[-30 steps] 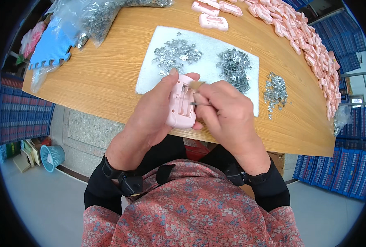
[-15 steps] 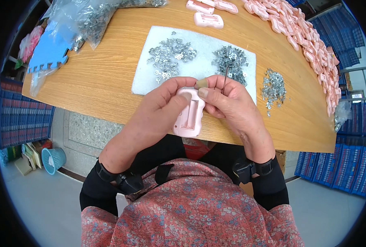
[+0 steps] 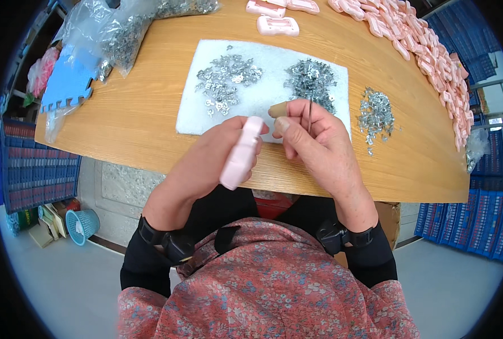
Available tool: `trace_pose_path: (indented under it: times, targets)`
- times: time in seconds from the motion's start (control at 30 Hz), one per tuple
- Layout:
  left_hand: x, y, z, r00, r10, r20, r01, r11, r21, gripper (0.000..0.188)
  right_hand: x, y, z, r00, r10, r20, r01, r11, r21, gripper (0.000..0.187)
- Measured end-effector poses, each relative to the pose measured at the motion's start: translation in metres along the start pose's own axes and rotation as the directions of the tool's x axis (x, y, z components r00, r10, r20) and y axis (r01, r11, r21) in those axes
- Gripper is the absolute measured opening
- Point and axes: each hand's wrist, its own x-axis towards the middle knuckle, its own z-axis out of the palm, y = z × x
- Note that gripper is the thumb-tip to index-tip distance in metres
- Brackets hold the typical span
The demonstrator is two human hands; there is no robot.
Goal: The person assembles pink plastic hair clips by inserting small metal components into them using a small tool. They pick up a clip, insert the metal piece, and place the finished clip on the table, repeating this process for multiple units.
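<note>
My left hand (image 3: 215,150) is closed around a pink plastic casing (image 3: 241,155), tilted so that its narrow side faces up. Just right of it, my right hand (image 3: 322,144) has thumb and forefinger curled close together, a tan finger cot (image 3: 278,109) on the forefinger. A thin metal rod-like tool (image 3: 310,116) sticks up between its fingers; its full shape is hidden. Beyond both hands lies a white foam sheet (image 3: 268,62) bearing a loose spread of small metal clips (image 3: 229,79) on the left and a denser heap of small metal pieces (image 3: 311,79) on the right.
Right of the foam, more metal pieces (image 3: 376,116) lie on the wooden table (image 3: 133,118). Many pink casings (image 3: 415,45) line its far right edge; a few more casings (image 3: 278,25) sit at the back. Plastic bags of metal parts (image 3: 121,39) and a blue foam mat (image 3: 65,79) occupy the left.
The pink casing has turned from its open-slotted face onto its side and moved slightly left, away from my right hand. My right hand still has the thin tool.
</note>
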Motion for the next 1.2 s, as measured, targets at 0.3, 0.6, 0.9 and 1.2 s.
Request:
trace_pose_path:
  times: [0.3, 0.6, 0.9, 1.2]
  targets:
    - [-0.004, -0.008, 0.0, 0.944, -0.081, 0.321, 0.227, 0.865, -0.448, 0.036, -0.004, 0.013, -0.008, 0.995, -0.004, 0.097, 0.009, 0.998, -0.057, 0.021]
    - [0.002, -0.033, 0.003, 0.87, -0.034, 0.492, 0.363, 0.719, -0.592, 0.044, -0.02, 0.016, -0.017, 0.993, -0.117, 0.021, 0.118, 0.987, -0.107, 0.021]
    - [0.007, -0.035, 0.043, 0.909, -0.076, 0.41, 0.316, 0.766, -0.56, 0.045, -0.084, 0.01, -0.029, 0.954, -0.266, -0.142, 0.244, 0.957, -0.156, 0.034]
    - [0.02, -0.043, 0.143, 0.984, -0.082, 0.158, 0.08, 0.997, 0.015, 0.038, -0.133, 0.024, -0.066, 0.754, -0.544, -0.368, 0.331, 0.798, -0.503, 0.036]
